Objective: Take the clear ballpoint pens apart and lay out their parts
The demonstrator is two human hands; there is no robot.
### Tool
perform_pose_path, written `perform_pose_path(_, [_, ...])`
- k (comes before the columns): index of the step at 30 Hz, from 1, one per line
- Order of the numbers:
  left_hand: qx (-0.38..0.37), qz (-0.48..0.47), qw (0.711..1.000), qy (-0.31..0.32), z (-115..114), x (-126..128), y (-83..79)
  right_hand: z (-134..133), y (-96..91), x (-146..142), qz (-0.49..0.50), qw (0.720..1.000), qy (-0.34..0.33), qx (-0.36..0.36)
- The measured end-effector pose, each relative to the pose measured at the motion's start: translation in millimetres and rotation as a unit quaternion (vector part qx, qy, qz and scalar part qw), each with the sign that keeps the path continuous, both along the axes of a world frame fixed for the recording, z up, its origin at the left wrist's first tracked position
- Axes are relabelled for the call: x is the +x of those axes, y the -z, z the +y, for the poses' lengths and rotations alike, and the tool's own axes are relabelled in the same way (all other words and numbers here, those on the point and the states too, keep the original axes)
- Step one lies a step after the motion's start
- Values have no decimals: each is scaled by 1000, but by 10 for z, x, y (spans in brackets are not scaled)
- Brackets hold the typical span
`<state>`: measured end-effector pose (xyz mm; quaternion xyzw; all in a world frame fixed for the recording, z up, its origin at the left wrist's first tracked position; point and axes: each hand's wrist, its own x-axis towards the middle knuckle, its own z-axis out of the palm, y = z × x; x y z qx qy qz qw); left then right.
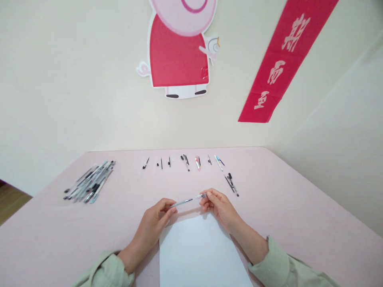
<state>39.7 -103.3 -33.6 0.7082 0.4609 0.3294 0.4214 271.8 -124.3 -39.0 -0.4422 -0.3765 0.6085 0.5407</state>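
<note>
My left hand pinches one end of a slim clear-barrelled pen between thumb and fingertips. At the pen's other end, my right hand pinches a see-through pen cap. Cap and barrel lie nearly in line above the far edge of a white sheet of paper. A small gap seems to show between them, but I cannot tell whether they are fully apart. Both hands are closed, and their fingertips partly cover the pen's two ends.
A heap of pens lies on the left of the pink table. Along the back sit several small groups of pen parts, including a pink-marked pen and a blue one. Another group of black parts lies nearer, on the right.
</note>
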Motion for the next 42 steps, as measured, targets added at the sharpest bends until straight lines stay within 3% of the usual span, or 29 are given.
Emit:
perform_pose_path(7, [-42,-3,999,17,-32,5,-50,1,37,-1,-53,998,-17,14])
perform_pose_path(14, [-29,10,999,28,-51,20,-135,6,37,9,-80,997,-16,17])
perform_pose_path(20, [-24,39,998,39,-51,7,-85,-6,11,4,-82,996,-13,16])
perform_pose_path(24, [78,129,987,49,-47,-21,-33,-4,22,13,-72,997,-21,12])
perform_pose_path(28, [215,205,951,86,-38,-30,-37,-3,39,25,-65,998,-13,-9])
perform_pose_path(32, [273,246,924,108,-34,-25,-42,-15,34,29,-67,997,-18,-13])
perform_pose_path(35, [256,229,934,99,-38,-27,-6,-24,17,19,-65,997,-26,-8])
perform_pose_path(42, [115,162,979,40,-56,-18,10,-28,-21,-18,-62,998,-22,-4])
